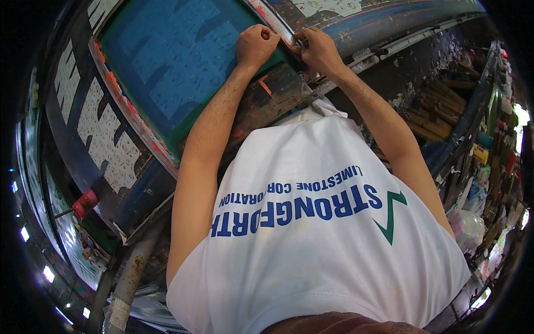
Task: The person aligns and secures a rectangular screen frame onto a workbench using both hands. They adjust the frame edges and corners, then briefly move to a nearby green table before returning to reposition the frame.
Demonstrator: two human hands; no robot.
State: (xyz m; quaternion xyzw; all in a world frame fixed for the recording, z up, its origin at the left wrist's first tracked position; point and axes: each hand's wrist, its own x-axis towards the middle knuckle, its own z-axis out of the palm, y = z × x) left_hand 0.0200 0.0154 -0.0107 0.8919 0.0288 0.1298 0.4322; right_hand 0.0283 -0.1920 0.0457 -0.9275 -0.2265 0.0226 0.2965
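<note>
A large printing screen [172, 61] with blue mesh and a green border is seen lying tilted across a long table [83, 145], on which patterned white cloth [105, 139] is stretched. The screen's near right corner, by a dark paint-stained frame [278, 94], is where both hands are placed.

The left hand [256, 44] is closed into a fist and is pressed against the edge of the screen at that corner. The right hand [320, 50] is held just beside it, its fingers [303, 40] curled and pinched on something thin at the frame's edge; what exactly is pinched cannot be told, as it is small and partly hidden, though it may be a strip or clamp on the rail [400, 42] that runs off to the right. The two hands are nearly touching.

Both bare forearms are stretched forward from a white shirt [322, 234] with blue lettering and a green mark, by which the lower middle of the view is filled.

A red-capped handle [84, 203] is seen at the table's left edge, and a grey pipe [130, 278] runs below it. Cluttered shelves [489, 156] of coloured containers are ranged along the right side.
</note>
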